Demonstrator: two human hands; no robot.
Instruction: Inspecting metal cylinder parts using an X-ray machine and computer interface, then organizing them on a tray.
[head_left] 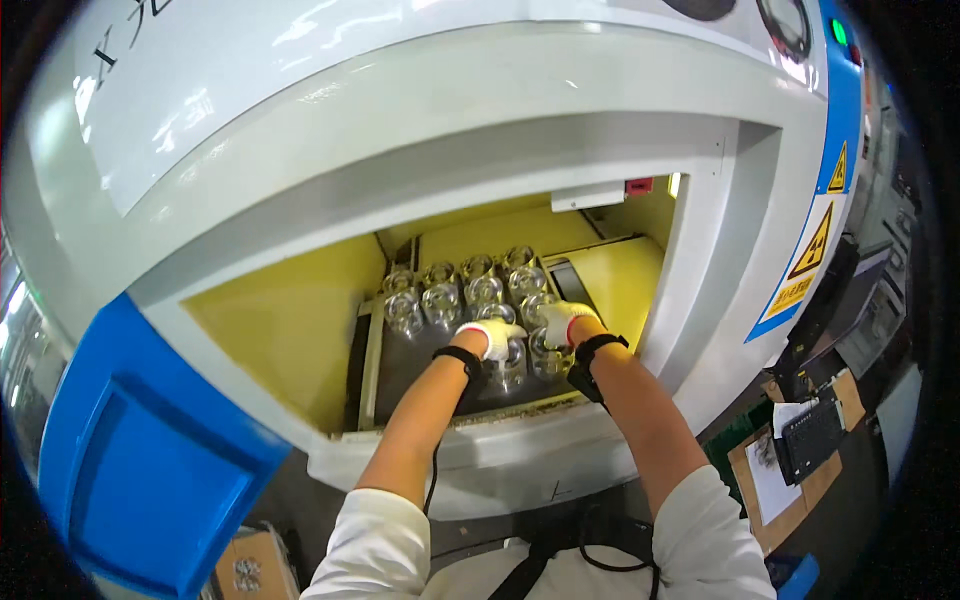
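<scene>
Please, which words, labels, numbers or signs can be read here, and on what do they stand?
I copy no wording; the marks are:
Blue strip: radiation triangle, lettering beneath; smaller yellow warning triangle above.
White panel: black characters, cut off.
Red label: too small to read.

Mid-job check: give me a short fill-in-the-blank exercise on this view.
1. The wrist straps behind the gloved left hand and right hand are coloured ____.
2. Around the shiny round parts, the chamber wall is coloured ____.
3. The large panel at the picture's lower left is ____.
4. The black keyboard lies toward the picture's ____ edge.

Missing words: black; yellow; blue; right.
</scene>
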